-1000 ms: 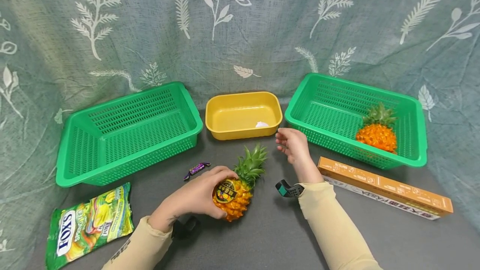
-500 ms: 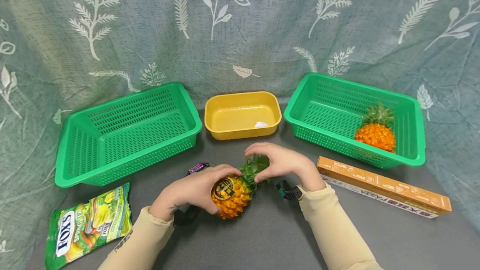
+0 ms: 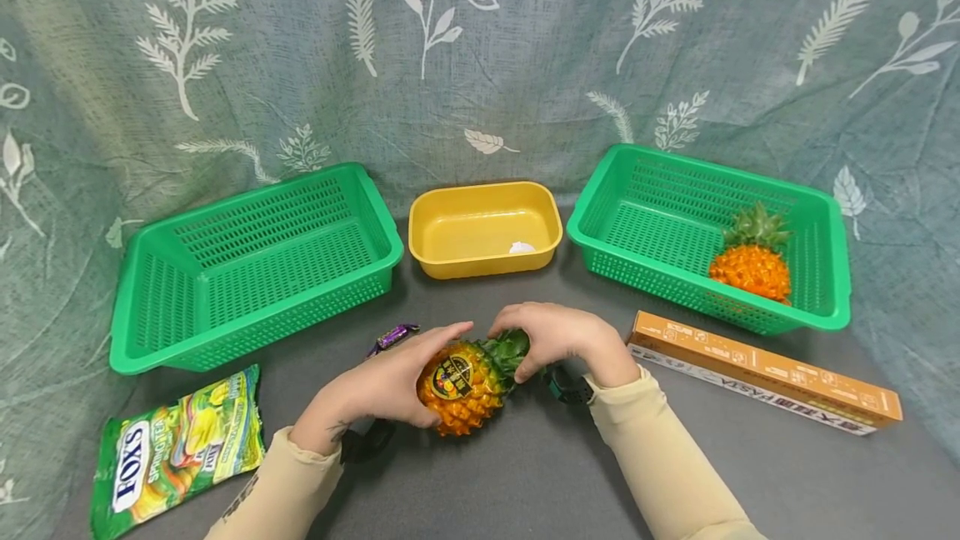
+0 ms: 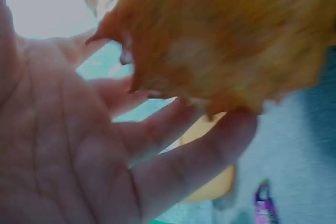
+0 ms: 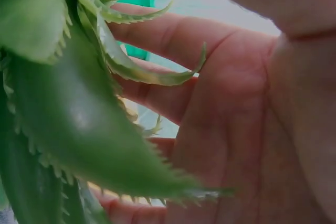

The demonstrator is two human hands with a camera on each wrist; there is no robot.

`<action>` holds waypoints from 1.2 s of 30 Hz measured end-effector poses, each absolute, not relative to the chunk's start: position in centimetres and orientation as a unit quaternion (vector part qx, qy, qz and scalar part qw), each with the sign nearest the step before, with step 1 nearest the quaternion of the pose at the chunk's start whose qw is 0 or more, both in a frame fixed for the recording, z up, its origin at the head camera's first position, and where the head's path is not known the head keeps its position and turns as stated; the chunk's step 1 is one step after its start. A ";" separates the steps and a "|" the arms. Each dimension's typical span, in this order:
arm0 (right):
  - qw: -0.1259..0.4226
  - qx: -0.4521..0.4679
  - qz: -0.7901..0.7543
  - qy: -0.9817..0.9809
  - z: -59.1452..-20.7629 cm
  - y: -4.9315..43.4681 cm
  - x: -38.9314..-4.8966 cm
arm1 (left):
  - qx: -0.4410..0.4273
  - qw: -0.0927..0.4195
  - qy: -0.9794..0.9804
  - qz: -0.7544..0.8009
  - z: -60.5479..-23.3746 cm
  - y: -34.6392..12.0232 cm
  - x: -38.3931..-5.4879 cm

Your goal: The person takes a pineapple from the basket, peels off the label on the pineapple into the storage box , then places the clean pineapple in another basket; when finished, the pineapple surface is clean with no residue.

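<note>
A toy-like orange pineapple (image 3: 459,386) with a round black-and-gold sticker lies on the dark table in the head view, its crown pointing right. My left hand (image 3: 386,377) is at its left side, fingers extended along the top and thumb near the bottom. In the left wrist view, fingertips (image 4: 236,129) meet the blurred spiky skin (image 4: 220,40). My right hand (image 3: 558,337) curls its thumb and fingers round the green crown (image 3: 510,346). Serrated leaves (image 5: 79,114) fill the space before my right palm (image 5: 226,103) in the right wrist view.
Behind are a left green basket (image 3: 255,327), a yellow bin (image 3: 487,267) with a small white piece, and a right green basket (image 3: 675,277) holding another pineapple (image 3: 752,272). A pasta box (image 3: 765,373) lies right, a FOX'S candy bag (image 3: 180,448) left, a purple-wrapped candy (image 3: 396,337) behind my left hand.
My right hand has moved left and down from beside the yellow bin to grip the pineapple's crown. The crown has swung down to the right. My left fingers have straightened.
</note>
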State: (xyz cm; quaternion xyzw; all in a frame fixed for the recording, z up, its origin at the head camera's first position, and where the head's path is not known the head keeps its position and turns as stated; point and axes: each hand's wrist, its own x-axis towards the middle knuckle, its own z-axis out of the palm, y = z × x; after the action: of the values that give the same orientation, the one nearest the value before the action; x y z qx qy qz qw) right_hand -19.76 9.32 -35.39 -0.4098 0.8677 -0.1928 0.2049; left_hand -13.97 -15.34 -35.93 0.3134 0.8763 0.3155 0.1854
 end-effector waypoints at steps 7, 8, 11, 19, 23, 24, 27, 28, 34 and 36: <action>0.215 -0.403 -0.195 0.868 -35.5 9.4 -19.7 | 0.193 0.109 0.875 0.431 -38.2 -15.5 -11.6; 0.216 -0.401 -0.196 0.868 -35.5 9.4 -19.7 | 0.164 0.102 0.872 0.449 -38.6 -15.4 -11.2; 0.220 -0.400 -0.200 0.867 -35.5 9.5 -19.6 | 0.077 0.101 0.863 0.489 -39.5 -14.7 -10.1; 0.211 -0.396 -0.204 0.870 -35.2 9.7 -19.5 | 0.008 0.065 0.853 0.518 -41.2 -12.4 -9.1; 0.206 -0.372 -0.188 0.886 -35.0 9.7 -19.3 | 0.000 0.049 0.836 0.546 -41.4 -12.4 -9.6; 0.206 -0.362 -0.181 0.891 -34.9 9.7 -19.2 | -0.002 0.050 0.828 0.558 -41.5 -12.5 -9.7; 0.205 -0.331 -0.167 0.906 -35.0 9.8 -19.2 | -0.007 0.050 0.814 0.579 -41.4 -12.8 -10.3; 0.204 -0.321 -0.166 0.910 -35.0 9.9 -19.2 | -0.007 0.051 0.809 0.585 -41.4 -12.9 -10.5; 0.185 -0.280 -0.183 0.924 -35.3 10.3 -19.7 | 0.008 0.053 0.811 0.582 -41.2 -13.0 -12.5; 0.169 -0.269 -0.176 0.932 -35.4 10.5 -20.0 | 0.014 0.053 0.814 0.579 -41.2 -12.9 -13.3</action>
State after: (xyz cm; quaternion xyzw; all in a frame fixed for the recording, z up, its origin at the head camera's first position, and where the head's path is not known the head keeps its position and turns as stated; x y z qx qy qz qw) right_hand -20.00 10.49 -35.44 -0.2694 0.9317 -0.1760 0.1685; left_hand -13.33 -12.92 -41.16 0.0143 0.8138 0.5786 0.0526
